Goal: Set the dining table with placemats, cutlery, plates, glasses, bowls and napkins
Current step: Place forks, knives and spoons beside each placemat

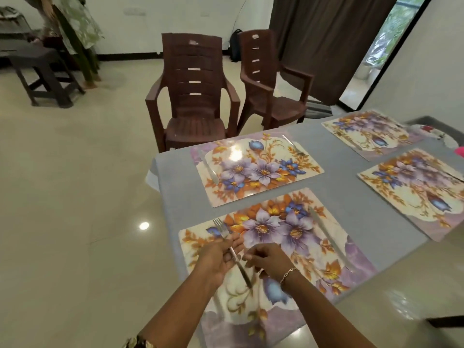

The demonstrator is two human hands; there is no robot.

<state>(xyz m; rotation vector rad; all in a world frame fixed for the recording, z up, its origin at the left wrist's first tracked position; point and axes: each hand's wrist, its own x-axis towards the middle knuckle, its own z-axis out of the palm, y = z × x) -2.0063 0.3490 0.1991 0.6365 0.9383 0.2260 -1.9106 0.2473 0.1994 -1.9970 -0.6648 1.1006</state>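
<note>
left hand point(221, 254) touches fork point(241, 268) (on placemat point(313, 259))

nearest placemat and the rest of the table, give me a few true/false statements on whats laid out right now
1. Four floral placemats lie on the table. True.
2. A plate sits on the nearest placemat. False: it holds only a fork and a knife.
3. The knife lies along the right side of the nearest placemat. True.
4. Both hands are clear of the fork. False: the left hand touches it with straight fingers at the left side of the mat.
5. Two brown plastic chairs stand beyond the table. True.
</note>
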